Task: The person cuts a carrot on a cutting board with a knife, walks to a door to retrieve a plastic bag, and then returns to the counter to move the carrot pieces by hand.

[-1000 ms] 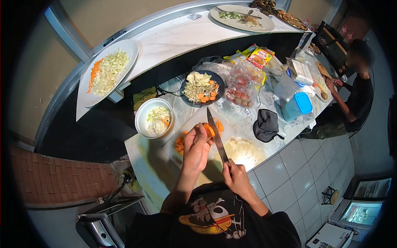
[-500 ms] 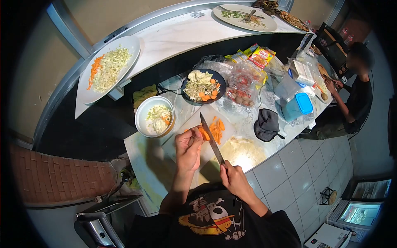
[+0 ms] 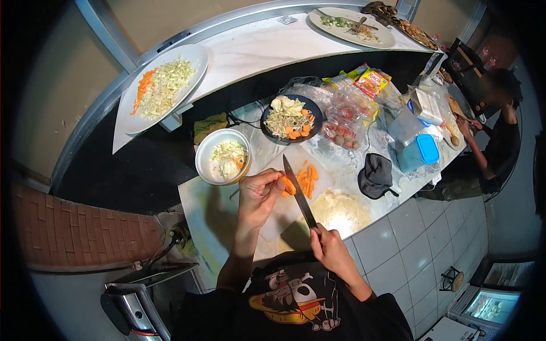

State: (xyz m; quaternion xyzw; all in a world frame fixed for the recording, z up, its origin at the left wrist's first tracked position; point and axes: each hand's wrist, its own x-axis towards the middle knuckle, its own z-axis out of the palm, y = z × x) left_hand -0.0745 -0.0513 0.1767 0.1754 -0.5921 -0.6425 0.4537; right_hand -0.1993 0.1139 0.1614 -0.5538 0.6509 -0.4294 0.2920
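My left hand [image 3: 259,196] is closed on a piece of orange carrot [image 3: 288,185], held up above the white cutting board [image 3: 276,219]. In my right hand [image 3: 331,250] is the handle of a long knife [image 3: 302,199], its blade pointing away from me and beside the held carrot. Cut carrot pieces [image 3: 307,179] lie on the board just beyond the blade. A white bowl [image 3: 200,162] with shredded cabbage and some carrot stands to the left of the board. Behind the board is a dark plate [image 3: 318,116] of sprouts, cabbage and carrot slices.
A plate [image 3: 200,57] of shredded vegetables and another plate [image 3: 388,40] sit on the raised shelf. Plastic bags [image 3: 341,108], a black cloth item [image 3: 376,175] and a blue-lidded container [image 3: 418,153] are on the table. Another person [image 3: 500,131] works at the far right.
The view has shifted, so the table and plates appear slightly further right. The held carrot now shows more clearly between my left fingers. Both hands keep their holds.
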